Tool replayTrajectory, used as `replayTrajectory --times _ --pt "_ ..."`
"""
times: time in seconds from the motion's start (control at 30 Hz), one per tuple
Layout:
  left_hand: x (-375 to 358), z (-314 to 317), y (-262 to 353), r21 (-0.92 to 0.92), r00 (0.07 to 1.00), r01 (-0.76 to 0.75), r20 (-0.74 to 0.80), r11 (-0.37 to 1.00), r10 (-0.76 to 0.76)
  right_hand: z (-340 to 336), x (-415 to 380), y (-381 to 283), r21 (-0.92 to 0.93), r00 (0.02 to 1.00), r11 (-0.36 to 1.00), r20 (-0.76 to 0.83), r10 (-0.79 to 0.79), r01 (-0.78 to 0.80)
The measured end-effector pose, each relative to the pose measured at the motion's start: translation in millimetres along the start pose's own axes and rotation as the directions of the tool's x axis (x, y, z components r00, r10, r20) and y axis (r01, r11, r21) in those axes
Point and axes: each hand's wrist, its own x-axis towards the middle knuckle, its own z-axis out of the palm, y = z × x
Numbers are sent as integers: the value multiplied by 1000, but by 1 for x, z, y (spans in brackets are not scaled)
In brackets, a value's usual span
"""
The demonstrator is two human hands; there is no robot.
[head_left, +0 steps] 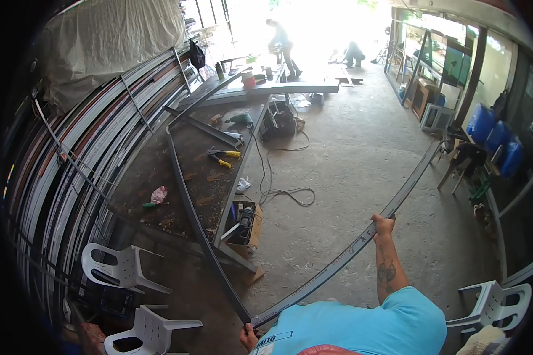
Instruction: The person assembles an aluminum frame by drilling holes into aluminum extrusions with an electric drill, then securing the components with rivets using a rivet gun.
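A metal profile frame (337, 260) is held in both my hands. My right hand (383, 226) is wrapped round its long grey bar, which runs out to the upper right. At the corner where this bar meets a dark bar (196, 226), my left hand (249, 338) is closed on the frame, partly hidden by the image edge and my shirt. The dark bar reaches over the worktable (137, 216). On that table lie a hand riveter with yellow handles (225, 158), a green power drill (240, 120) and a pinkish rag or bag (159, 195).
Beneath the table edge stands a cardboard box of tools (253, 228). A cable (290, 192) loops over the floor. White plastic chairs (124, 266) stand at lower left, another chair (493, 305) at lower right. Profiles (95, 142) fill the left rack. Two people (283, 47) are in the background.
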Motion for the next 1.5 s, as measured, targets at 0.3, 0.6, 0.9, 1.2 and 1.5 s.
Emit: replayTrajectory --times 0.3,0.6,0.9,1.2,1.5 --pt "4 3 -70 293 813 -455 -248 841 526 6 2 4 70 999 997 -29 29 -27" --pt "14 10 -65 679 233 -661 -220 320 947 3 5 4 58 998 997 -25 51 -50" --pt "17 -20 -81 744 590 -482 -116 463 799 3 -8 -18 25 994 993 8 113 -113" --pt "3 -15 -45 719 792 -363 -98 593 603 2 -7 -18 22 994 994 24 104 -105" --pt "0 5 -21 715 734 -183 -357 675 577 5 0 -2 36 998 997 -6 64 -63"
